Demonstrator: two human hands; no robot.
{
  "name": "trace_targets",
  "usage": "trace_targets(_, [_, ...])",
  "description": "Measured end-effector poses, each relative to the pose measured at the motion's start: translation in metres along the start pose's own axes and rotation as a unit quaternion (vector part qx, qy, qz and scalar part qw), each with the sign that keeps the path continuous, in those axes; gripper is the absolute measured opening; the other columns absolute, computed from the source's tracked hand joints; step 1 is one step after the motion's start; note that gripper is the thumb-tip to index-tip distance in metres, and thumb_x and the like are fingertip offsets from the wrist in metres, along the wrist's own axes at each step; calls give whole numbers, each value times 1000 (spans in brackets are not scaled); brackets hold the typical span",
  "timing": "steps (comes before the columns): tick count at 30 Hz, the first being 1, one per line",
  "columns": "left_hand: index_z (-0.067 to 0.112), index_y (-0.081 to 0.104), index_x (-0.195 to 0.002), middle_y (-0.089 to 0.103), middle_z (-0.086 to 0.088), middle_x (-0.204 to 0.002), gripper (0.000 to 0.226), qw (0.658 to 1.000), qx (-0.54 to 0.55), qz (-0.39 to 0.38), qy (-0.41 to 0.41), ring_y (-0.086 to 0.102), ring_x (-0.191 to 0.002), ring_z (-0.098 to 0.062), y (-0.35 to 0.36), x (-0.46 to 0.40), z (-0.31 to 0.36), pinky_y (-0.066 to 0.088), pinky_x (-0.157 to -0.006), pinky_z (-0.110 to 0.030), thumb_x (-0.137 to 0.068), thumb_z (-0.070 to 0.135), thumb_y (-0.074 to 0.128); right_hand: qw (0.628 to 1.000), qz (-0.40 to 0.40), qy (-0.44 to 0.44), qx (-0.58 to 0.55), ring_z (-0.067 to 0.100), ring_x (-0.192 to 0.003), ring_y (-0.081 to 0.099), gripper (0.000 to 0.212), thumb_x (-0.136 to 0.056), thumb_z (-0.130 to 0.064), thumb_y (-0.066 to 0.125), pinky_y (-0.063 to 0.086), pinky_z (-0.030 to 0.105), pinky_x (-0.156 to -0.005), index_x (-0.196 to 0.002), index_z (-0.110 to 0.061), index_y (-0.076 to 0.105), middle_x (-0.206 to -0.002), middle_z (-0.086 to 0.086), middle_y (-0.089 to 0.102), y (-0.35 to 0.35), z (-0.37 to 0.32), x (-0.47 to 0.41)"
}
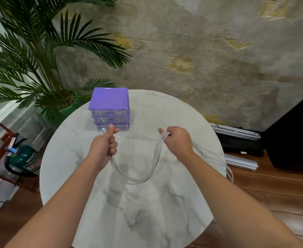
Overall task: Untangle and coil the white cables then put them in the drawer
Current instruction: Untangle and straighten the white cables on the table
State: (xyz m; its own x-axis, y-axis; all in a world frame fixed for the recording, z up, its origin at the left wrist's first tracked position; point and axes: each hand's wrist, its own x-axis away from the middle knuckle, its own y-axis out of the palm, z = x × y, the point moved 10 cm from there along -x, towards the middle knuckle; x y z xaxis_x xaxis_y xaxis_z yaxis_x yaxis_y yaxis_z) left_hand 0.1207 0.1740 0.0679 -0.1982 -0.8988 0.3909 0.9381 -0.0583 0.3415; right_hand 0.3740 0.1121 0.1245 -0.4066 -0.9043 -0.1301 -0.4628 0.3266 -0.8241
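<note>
Both hands hold the white cables point(134, 178) above the tabletop point(147, 203) — left hand point(105, 145) fisted round one end, right hand point(177, 142) with fingers curled round the strands — likely stretching them straight before coiling; the drawers point(109, 111) wait behind.

Hands: two, a left hand point(105, 142) and a right hand point(177, 140)
White cables point(134, 178): one bundle of several strands; exact number cannot be told
Drawer unit point(109, 109): one, purple, with three clear drawers
Surface point(147, 212): one round marble top
Potted palm point(31, 59): one
Fire extinguisher point(22, 158): one, green
</note>
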Motion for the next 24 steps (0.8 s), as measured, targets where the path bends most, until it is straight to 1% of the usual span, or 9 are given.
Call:
trace_targets(5, [19,52,-85,17,10,-47,28,982,167,85,30,15,-36,-4,-46,-7,6,12,-36,-17,-100,42,47,996,13,80,37,32,-61,50,52,-94,-45,52,34,33,-53,-55,-10,45,-52,6,49,-23,57,-1])
trace_targets(8, [20,52,-86,16,9,-46,29,960,246,130,38,15,-37,-6,-72,-8,5,14,-37,-17,-99,45,47,990,-34,122,68,32,-64,56,53,-96,-49,45,38,30,-52,-61,-11,56,-61,8,59,-19,96,7])
trace_targets(10, [21,53,-83,16,8,-46,29,941,301,153,23,16,-37,-8,-80,-9,0,16,-37,-18,-99,45,47,982,-85,117,123,31,-68,60,56,-98,-51,38,41,30,-55,-66,-10,59,-65,7,61,-8,111,15])
trace_targets(12, [23,54,-81,17,7,-45,28,922,351,166,6,16,-36,-10,-82,-11,-4,18,-36,-19,-99,43,47,972,-126,86,178,32,-72,61,56,-100,-52,32,41,30,-57,-65,-15,54,-62,4,55,3,115,22])
trace_targets(16, [25,53,-74,18,5,-44,35,899,396,186,-7,17,-34,-10,-85,-10,-9,20,-37,-18,-98,49,46,964,-150,74,208,29,-69,61,53,-99,-52,33,39,28,-53,-64,-18,52,-58,-1,49,11,118,31])
trace_targets(19, [20,42,-64,18,5,-48,49,888,409,210,-5,16,-38,-12,-96,-3,-9,18,-38,-20,-85,63,55,965,-214,113,100,21,-62,55,48,-85,-54,62,32,28,-48,-59,-17,46,-56,-3,46,28,129,40])
trace_targets(21, [19,36,-63,19,6,-49,51,874,427,231,3,16,-39,-13,-109,0,-6,16,-40,-21,-84,64,51,947,-284,152,-5,13,-56,41,62,-62,-62,79,26,29,-53,-59,-21,34,-56,-8,36,39,133,53])
trace_targets(23, [19,34,-64,21,6,-49,49,864,443,237,13,17,-39,-12,-120,-1,-2,15,-41,-22,-88,60,42,941,-284,176,-48,13,-57,36,71,-52,-76,75,24,30,-57,-61,-22,31,-58,-7,31,35,136,60])
trace_targets(24, [19,34,-63,21,6,-49,47,864,446,235,15,17,-39,-12,-123,-3,-1,15,-41,-21,-90,57,38,942,-268,193,-61,15,-58,37,71,-57,-82,66,26,31,-58,-61,-19,33,-59,-3,34,32,141,61])
